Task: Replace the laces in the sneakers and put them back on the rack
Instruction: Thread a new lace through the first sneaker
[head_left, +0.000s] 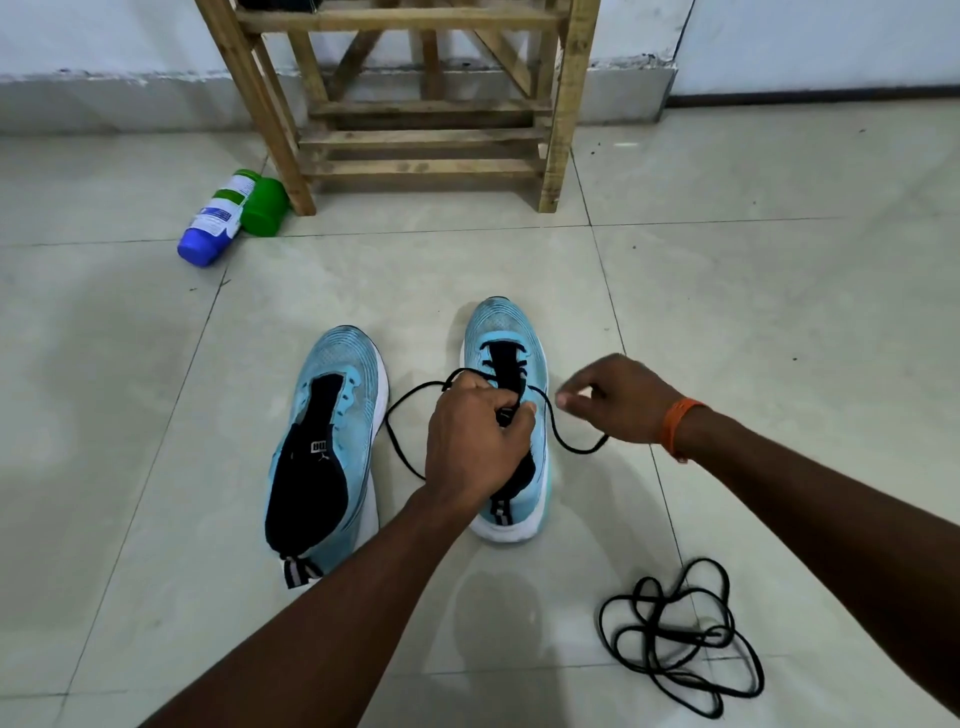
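Two light-blue sneakers stand side by side on the tiled floor (779, 260), in front of the wooden rack (415, 137). I see the left sneaker (332, 415) unlaced. My left hand (470, 431) curls round the tongue of the right sneaker (506, 330), gripping it. My right hand (618, 400), just beside, pinches the black lace (556, 428) threaded near the toe. A spare lace (675, 634) lies heaped at the right.

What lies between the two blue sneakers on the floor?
In the head view, only a loop of the black lace lies there, over bare floor tile.
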